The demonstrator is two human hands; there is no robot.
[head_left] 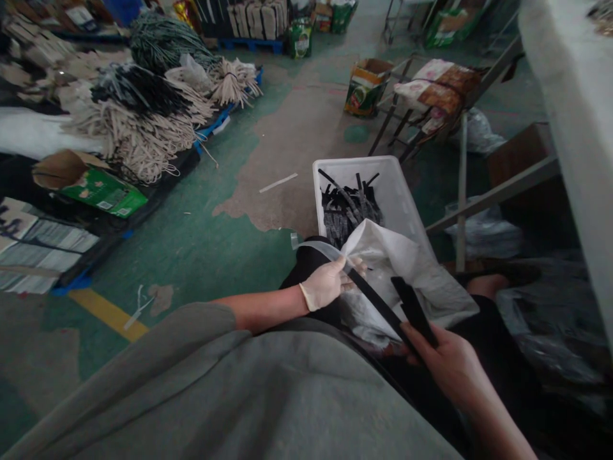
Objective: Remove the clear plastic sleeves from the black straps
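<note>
My left hand (328, 283), in a pale glove, is closed on a strip where a clear plastic sleeve (320, 246) meets a black strip (376, 299). The sleeve's free end sticks out to the left over my knee. From there the black strip runs down to my bare right hand (443, 358), closed around its other end. Further short black strips (412, 310) also stick up out of my right hand. Beneath the hands, a white sack (397, 255) lies across my lap and over the rim of a white plastic bin (407, 198). Inside the bin lie many wrapped black strips (347, 207).
At right stand a metal-framed stool with a stained cushion (438, 89) and a pale table (550, 76). Beyond the bin is an open carton (366, 86). Bundled cords (138, 134) and a green box (103, 188) lie on pallets at left. Scraps lie on the green floor (230, 255).
</note>
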